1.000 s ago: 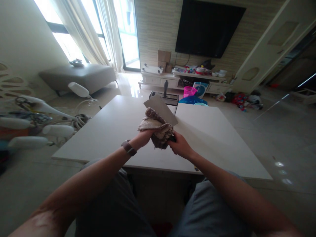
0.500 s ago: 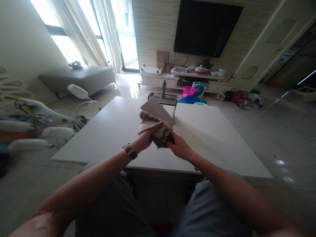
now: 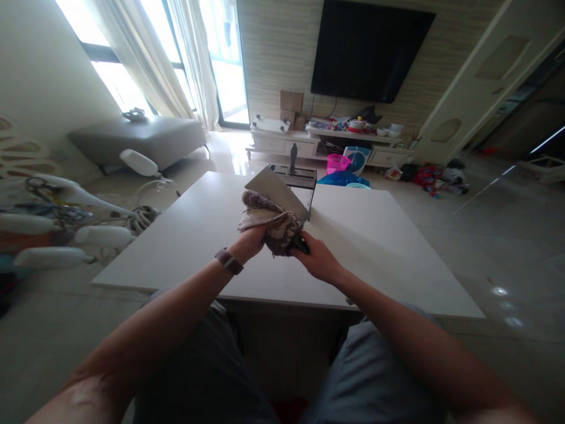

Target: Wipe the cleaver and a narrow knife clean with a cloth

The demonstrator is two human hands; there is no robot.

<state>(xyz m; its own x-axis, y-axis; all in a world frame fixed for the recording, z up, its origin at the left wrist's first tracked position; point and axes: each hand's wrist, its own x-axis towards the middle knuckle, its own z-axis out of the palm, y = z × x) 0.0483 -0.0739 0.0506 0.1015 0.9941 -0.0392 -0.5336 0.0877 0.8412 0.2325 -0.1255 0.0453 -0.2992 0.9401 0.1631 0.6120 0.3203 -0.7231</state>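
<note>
- Center frame, a left hand [image 3: 252,242] clamps a bunched cloth [image 3: 265,219] against a broad blade [image 3: 280,191], apparently mid-wipe.
- Right hand's [image 3: 321,259] fingers close around the dark handle [image 3: 301,243]; another stroke calls for a steady grip.

Cleaver [image 3: 278,191], cloth [image 3: 271,221] around its lower part: both sit a little farther left in the frame than a second ago. Since half a second ago, also slightly higher; blade's upper corner now overlaps the left end of the slotted rack [image 3: 300,175]. Left hand [image 3: 253,241] and right hand [image 3: 320,257] shift up and left with them. Dark handle [image 3: 301,242], mostly covered half a second back, shows again by the right fingers.
</note>
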